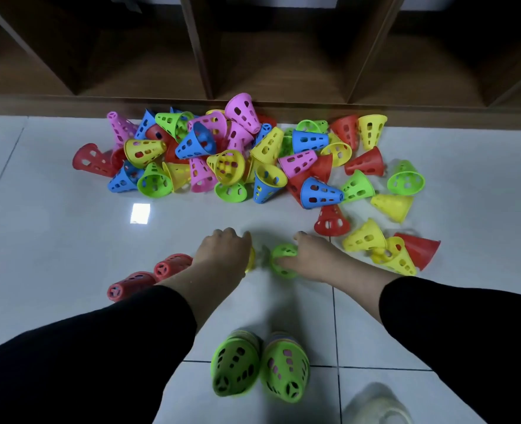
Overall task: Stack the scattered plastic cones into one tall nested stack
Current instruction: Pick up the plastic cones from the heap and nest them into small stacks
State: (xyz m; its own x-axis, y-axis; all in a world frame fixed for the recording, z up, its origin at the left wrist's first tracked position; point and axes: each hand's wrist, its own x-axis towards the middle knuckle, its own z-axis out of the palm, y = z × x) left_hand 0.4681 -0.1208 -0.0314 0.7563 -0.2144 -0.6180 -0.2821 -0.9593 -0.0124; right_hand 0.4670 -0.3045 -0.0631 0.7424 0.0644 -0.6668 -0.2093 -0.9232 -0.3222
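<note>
**Two cones in hand, the heap beyond**

The left hand (222, 252) is curled over a yellow perforated plastic cone (250, 260), of which only a sliver of rim shows past the knuckles. The right hand (311, 255) grips a lime-green perforated plastic cone (283, 260), with fingers wrapped round its wall. The two cones lie just apart on the pale tiled floor (54, 240), facing one another. Both are motion-blurred, so I cannot tell which end of either points at the other.

These cones look light, thin-walled and fairly stiff, with smooth, somewhat slippery plastic broken up by cut-out holes. A grip round the wall near the wide rim, as the right hand has it, should hold well. Squeezing hard would likely flex the shell and make nesting stick.

Just left of the left forearm lie two short stacks of red cones (149, 276) on their sides. Close to the body stand two green-topped stacks of nested cones (259, 368), side by side and touching. The big loose heap of pink, blue, yellow, red and green cones (237, 154) lies well beyond both hands, against the base of a dark wooden shelf unit (210, 71). Stragglers trail off to the right of the right hand.
</note>
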